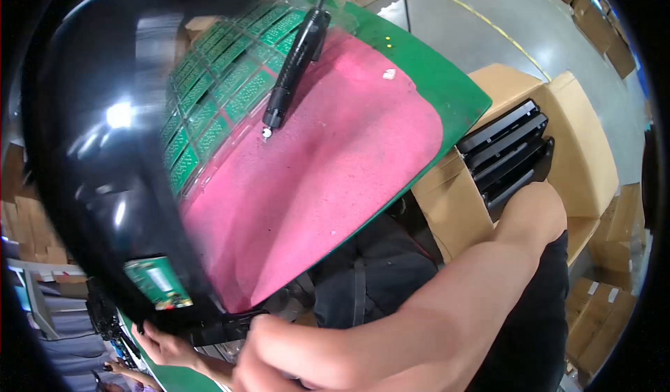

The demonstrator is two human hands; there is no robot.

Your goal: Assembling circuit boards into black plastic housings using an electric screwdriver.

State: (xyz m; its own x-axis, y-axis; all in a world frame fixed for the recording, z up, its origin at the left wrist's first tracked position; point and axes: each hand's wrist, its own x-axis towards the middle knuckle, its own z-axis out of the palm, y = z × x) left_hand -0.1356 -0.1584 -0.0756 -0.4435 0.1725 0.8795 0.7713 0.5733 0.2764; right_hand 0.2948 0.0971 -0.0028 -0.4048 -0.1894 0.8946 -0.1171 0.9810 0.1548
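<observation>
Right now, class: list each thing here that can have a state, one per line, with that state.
Glossy black panel: held up close, tilted.
Right hand: gripping the panel's lower edge.
Left hand: touching the panel's lower edge.
Electric screwdriver: hanging tip-down above the pink mat.
Cardboard box: open, black units stacked inside.

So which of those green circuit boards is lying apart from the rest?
The single green circuit board at lower left, beside the person's left hand. The other boards sit together in a grid on the tray at upper left, near the hanging electric screwdriver.
</observation>
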